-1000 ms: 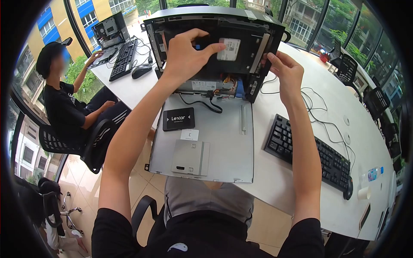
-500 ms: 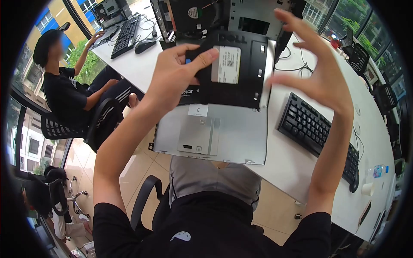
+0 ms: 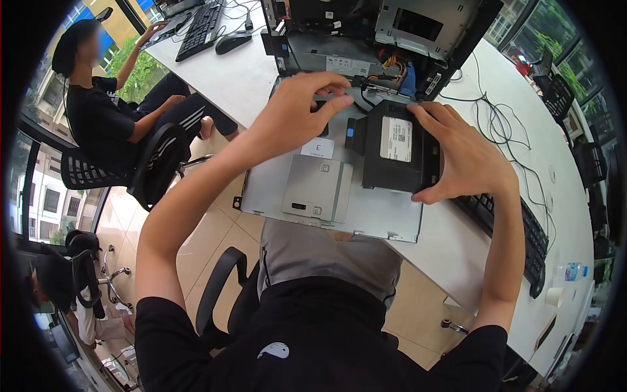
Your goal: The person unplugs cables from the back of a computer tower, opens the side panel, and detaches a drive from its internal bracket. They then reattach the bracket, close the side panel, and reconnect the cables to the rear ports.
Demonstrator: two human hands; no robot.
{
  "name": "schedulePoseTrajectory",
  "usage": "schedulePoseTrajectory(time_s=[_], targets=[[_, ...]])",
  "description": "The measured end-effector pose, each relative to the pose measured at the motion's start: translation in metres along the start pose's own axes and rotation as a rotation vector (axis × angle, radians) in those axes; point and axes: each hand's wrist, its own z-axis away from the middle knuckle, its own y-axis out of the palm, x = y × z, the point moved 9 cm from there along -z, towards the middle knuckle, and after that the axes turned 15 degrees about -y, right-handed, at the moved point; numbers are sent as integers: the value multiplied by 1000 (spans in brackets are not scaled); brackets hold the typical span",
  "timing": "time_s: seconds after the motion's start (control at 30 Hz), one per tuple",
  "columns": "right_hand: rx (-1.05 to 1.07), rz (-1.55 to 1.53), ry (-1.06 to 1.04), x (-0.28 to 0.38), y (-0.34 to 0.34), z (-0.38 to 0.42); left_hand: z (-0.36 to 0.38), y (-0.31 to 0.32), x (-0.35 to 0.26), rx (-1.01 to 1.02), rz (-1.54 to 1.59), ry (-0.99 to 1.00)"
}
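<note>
My right hand point(image 3: 467, 150) grips a black Dell drive caddy point(image 3: 372, 163) by its right side, thumb at the lower corner and fingers at the upper one. The caddy has a white label and a blue tab, and is over the right part of a grey metal case panel point(image 3: 261, 196). My left hand point(image 3: 300, 111) hovers left of the caddy, thumb and fingers apart. Beneath it a dark object point(image 3: 324, 130) shows only in part. A small white label marked 3 point(image 3: 317, 147) is on the panel just below.
An open computer case point(image 3: 353, 46) with cables stands behind the panel. A black keyboard point(image 3: 535, 245) and mouse point(image 3: 537, 281) lie right, near loose cables point(image 3: 503, 130) and a water bottle point(image 3: 575, 272). A seated person point(image 3: 98, 124) is at left.
The caddy has come down and right, passing from my left hand to my right. My left hand has let go of it. The view has shifted, showing more of the case interior.
</note>
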Motion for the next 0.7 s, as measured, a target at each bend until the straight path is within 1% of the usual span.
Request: schedulePoseTrajectory(time_s=[0.1,0.2,0.3,0.4,0.5,0.6,0.7], targets=[[16,-66,11,-19,11,1,-5,7,-6,-207,-403,390],[66,-37,35,-20,18,-4,-23,21,10,-180,-501,371],[97,-61,32,-17,24,-10,-38,16,8,-232,-479,358],[59,-30,33,-19,27,-13,-46,-1,-3,-367,-333,305],[-8,35,0,-23,33,-18,-51,4,-9,-367,-324,334],[-17,51,3,-25,34,-19,-51,13,-8,-343,-352,367],[-14,43,15,-23,36,-19,-55,19,0,-281,-354,316]])
